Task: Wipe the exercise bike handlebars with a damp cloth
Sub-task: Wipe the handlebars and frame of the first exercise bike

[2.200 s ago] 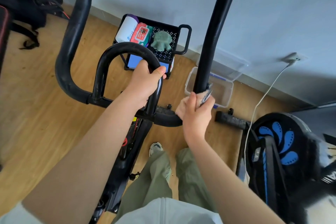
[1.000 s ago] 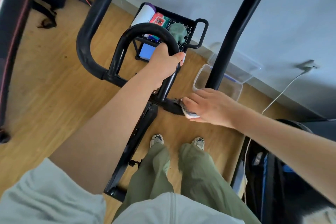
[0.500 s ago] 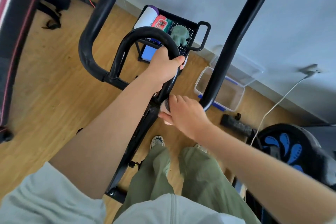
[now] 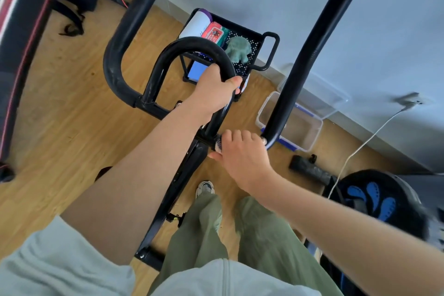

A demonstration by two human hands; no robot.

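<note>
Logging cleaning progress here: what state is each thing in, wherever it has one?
left hand: grips the loop handlebar.
right hand: curled round the cloth, pressing it on the crossbar at the base of the right handlebar.
cloth: mostly hidden under that hand.
plastic tub: open, no lid on.
charger: plugged into the wall.

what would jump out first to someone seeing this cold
The black tubular handlebars fill the centre of the view. The left hand grips their top curve, while the right hand holds a white patterned cloth round them lower down. Behind stands a black mesh cart of supplies.
</note>
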